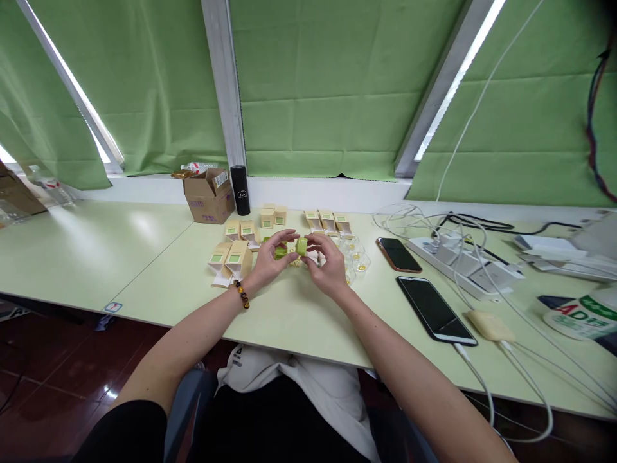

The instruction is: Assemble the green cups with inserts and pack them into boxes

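- The left hand (270,257) and right hand (328,263) pinch a small green piece (301,245) between closed fingertips, above the table (159,257) centre.
- It looks light, thin and crushable; it is best held by its edges.
- Small cream boxes (231,258) stand at nine o'clock of it.

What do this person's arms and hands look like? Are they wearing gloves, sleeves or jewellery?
Both hands are bare, with no gloves. The left hand has a beaded bracelet of dark and amber beads at the wrist. The right hand shows no jewellery. Both forearms are uncovered; a black sleeve shows on the left upper arm.
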`<state>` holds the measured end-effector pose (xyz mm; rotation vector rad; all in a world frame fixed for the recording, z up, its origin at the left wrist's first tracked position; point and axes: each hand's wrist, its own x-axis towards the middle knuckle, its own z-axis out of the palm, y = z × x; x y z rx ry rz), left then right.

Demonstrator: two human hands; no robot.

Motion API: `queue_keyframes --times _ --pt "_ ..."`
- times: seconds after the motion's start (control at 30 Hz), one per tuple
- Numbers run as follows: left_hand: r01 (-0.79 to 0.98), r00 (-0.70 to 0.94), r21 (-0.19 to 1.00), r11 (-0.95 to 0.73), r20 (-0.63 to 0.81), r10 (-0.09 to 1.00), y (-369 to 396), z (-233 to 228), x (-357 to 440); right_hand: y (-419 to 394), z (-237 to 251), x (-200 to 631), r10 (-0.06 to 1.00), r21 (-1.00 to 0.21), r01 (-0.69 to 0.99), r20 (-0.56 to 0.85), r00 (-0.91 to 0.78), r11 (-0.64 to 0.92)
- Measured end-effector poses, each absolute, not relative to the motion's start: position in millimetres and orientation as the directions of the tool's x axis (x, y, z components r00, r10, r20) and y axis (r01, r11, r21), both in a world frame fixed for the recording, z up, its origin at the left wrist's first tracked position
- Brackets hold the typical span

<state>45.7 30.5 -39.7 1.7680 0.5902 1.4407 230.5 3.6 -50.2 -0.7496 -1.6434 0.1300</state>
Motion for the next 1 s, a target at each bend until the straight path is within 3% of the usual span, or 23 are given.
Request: queue_keyframes --times 0.13,0.27,1.0 --pt "0.052 0.157 0.765 -0.642 0.628 0.762 32.0 -39.1 43.7 4.5 -50.9 230.6 0.563 -0.53 0.378 0.826 0.026 0.759" --pt "0.17 0.179 0.768 -0.617 0.592 0.786 33.3 -41.3 46.5 5.3 -52.8 229.7 0.544 -0.504 0.385 0.839 0.007 0.773" --pt "0.152 0.189 0.821 -0.551 0.523 0.831 32.1 -39.9 49.1 5.8 -53.4 227.9 0.517 -0.468 0.383 0.856 -0.031 0.797"
